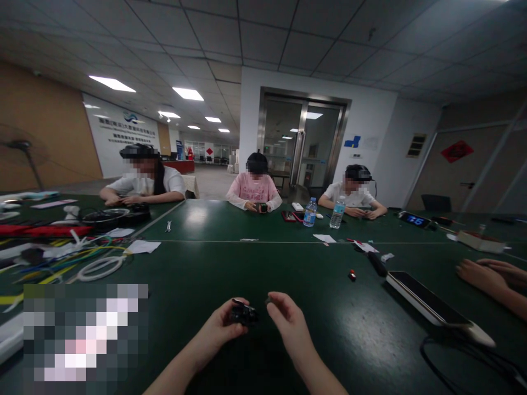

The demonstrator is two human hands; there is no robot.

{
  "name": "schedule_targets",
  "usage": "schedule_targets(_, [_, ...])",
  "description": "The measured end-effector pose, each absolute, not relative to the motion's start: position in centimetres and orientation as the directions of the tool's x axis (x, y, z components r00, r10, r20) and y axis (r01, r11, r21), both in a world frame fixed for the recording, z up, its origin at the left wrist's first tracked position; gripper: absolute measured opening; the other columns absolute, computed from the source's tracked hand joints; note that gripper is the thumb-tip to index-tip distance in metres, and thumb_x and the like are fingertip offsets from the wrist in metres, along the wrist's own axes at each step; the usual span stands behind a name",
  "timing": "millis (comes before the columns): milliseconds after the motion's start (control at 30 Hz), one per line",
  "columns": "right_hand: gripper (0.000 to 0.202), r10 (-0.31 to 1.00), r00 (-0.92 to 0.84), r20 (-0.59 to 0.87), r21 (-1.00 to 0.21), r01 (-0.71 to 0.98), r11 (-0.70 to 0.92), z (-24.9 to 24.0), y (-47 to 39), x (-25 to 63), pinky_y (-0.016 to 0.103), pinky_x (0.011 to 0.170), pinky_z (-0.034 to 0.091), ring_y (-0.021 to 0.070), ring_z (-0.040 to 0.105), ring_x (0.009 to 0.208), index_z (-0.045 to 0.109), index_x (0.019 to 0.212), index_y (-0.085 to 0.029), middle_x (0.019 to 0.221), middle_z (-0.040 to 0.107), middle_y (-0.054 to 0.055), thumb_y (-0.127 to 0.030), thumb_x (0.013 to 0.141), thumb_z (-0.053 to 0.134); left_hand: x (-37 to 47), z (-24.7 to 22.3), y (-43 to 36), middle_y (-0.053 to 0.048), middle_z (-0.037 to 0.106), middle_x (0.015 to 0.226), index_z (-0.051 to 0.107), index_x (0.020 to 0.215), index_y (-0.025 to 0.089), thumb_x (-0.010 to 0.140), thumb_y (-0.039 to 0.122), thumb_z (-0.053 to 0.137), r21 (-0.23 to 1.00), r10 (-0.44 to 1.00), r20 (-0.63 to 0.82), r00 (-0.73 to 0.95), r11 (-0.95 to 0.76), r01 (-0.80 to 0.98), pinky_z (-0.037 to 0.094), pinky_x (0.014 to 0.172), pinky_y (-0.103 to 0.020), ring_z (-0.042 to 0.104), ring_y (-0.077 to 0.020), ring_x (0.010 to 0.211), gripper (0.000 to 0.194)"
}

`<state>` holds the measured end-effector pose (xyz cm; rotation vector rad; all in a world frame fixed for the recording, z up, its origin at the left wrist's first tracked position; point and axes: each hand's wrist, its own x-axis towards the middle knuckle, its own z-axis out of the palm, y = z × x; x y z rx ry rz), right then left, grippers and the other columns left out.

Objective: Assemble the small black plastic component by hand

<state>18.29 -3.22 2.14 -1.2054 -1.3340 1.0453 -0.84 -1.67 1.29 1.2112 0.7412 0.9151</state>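
Just above the dark green table, my left hand grips a small glossy black object between thumb and fingers. Its exact kind is too dark and small to make out. My right hand is a short way to the right, apart from the black object. Its thumb and fingers are pinched together, with a tiny dark bit at the fingertips that I cannot name.
Cables and a white coil lie at the left, near a wrench. Two water bottles stand farther back. A white-edged device with a black screen lies at the right, beside another person's hands. Several people sit around the table.
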Motion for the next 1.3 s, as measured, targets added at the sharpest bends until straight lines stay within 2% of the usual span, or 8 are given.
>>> schedule_targets(67, [0.028, 0.983, -0.039, 0.181, -0.965, 0.185, 0.185, 2.7, -3.9, 17.6, 0.037, 0.085, 0.045, 0.0212, 0.059, 0.093, 0.058, 0.103, -0.021, 0.096, 0.063, 0.004, -0.029, 0.076, 0.057, -0.7, 1.3, -1.7, -0.002, 0.06, 0.093, 0.056, 0.1, 0.023, 0.062, 0.028, 0.073, 0.974, 0.886, 0.002, 0.463, 0.103, -0.2, 0.042, 0.077, -0.033, 0.056, -0.0177, 0.081, 0.042])
schedule_targets(233, [0.021, 0.958, -0.129, 0.257, -0.887, 0.362, 0.287, 3.3, -4.8, 16.4, 0.036, 0.089, 0.041, 0.0216, 0.055, 0.099, 0.064, 0.092, -0.023, 0.1, 0.061, 0.004, -0.02, 0.072, 0.061, -0.7, 1.2, -1.5, 0.0, 0.061, 0.09, 0.057, 0.098, 0.022, 0.06, 0.03, 0.075, 0.972, 0.876, 0.039, 0.481, 0.079, -0.223, 0.039, 0.076, -0.03, 0.055, -0.0182, 0.085, 0.043])
schedule_targets(367, [0.019, 0.952, -0.162, 0.258, -0.855, 0.421, 0.303, 3.3, -4.7, 16.1, 0.033, 0.088, 0.041, 0.0208, 0.054, 0.097, 0.066, 0.089, -0.023, 0.098, 0.059, 0.005, -0.019, 0.071, 0.061, -0.6, 0.8, -1.2, 0.0, 0.06, 0.087, 0.057, 0.096, 0.02, 0.056, 0.036, 0.076, 0.975, 0.872, 0.059, 0.486, 0.054, -0.214, 0.037, 0.073, -0.029, 0.054, -0.0185, 0.083, 0.047])
schedule_targets(567, [0.016, 0.957, -0.162, 0.242, -0.881, 0.377, 0.286, 3.0, -4.6, 16.1, 0.032, 0.085, 0.042, 0.0202, 0.055, 0.094, 0.066, 0.085, -0.023, 0.095, 0.057, 0.003, -0.019, 0.069, 0.063, -0.6, 0.8, -1.3, -0.001, 0.06, 0.087, 0.057, 0.098, 0.02, 0.06, 0.032, 0.075, 0.981, 0.863, 0.069, 0.501, 0.032, -0.189, 0.037, 0.074, -0.029, 0.054, -0.0186, 0.084, 0.044])
schedule_targets(733, [0.016, 0.96, -0.161, 0.227, -0.911, 0.314, 0.268, 2.7, -4.4, 16.1, 0.034, 0.09, 0.04, 0.0209, 0.054, 0.101, 0.066, 0.084, -0.023, 0.103, 0.056, 0.004, -0.02, 0.069, 0.065, -0.7, 1.3, -1.5, 0.0, 0.061, 0.088, 0.058, 0.098, 0.021, 0.06, 0.028, 0.075, 0.975, 0.865, 0.028, 0.501, 0.088, -0.205, 0.038, 0.075, -0.03, 0.055, -0.0187, 0.084, 0.042])
schedule_targets(867, [0.027, 0.956, -0.2, 0.217, -0.922, 0.281, 0.268, 2.7, -4.4, 16.5, 0.037, 0.094, 0.037, 0.0219, 0.051, 0.109, 0.065, 0.095, -0.026, 0.114, 0.055, 0.004, -0.02, 0.069, 0.065, -0.7, 1.3, -1.5, -0.001, 0.062, 0.093, 0.058, 0.1, 0.023, 0.062, 0.028, 0.073, 0.968, 0.868, 0.039, 0.495, 0.09, -0.234, 0.038, 0.079, -0.032, 0.056, -0.0204, 0.09, 0.041])
schedule_targets(1000, [0.039, 0.957, -0.22, 0.187, -0.932, 0.269, 0.244, 2.8, -4.2, 17.1, 0.038, 0.091, 0.039, 0.0225, 0.052, 0.107, 0.057, 0.109, -0.028, 0.113, 0.058, 0.003, -0.021, 0.071, 0.063, -0.7, 1.3, -1.5, -0.004, 0.063, 0.1, 0.056, 0.102, 0.023, 0.063, 0.027, 0.073, 0.961, 0.87, 0.011, 0.493, 0.126, -0.245, 0.038, 0.085, -0.036, 0.056, -0.0228, 0.097, 0.042])
schedule_targets(1300, [0.024, 0.962, -0.186, 0.2, -0.92, 0.303, 0.25, 3.0, -4.1, 17.1, 0.037, 0.086, 0.04, 0.0224, 0.056, 0.098, 0.062, 0.096, -0.023, 0.101, 0.065, 0.003, -0.021, 0.073, 0.06, -0.6, 1.4, -1.9, -0.004, 0.064, 0.1, 0.053, 0.106, 0.024, 0.063, 0.023, 0.073, 0.956, 0.873, -0.015, 0.487, 0.155, -0.248, 0.04, 0.082, -0.035, 0.058, -0.0206, 0.09, 0.048])
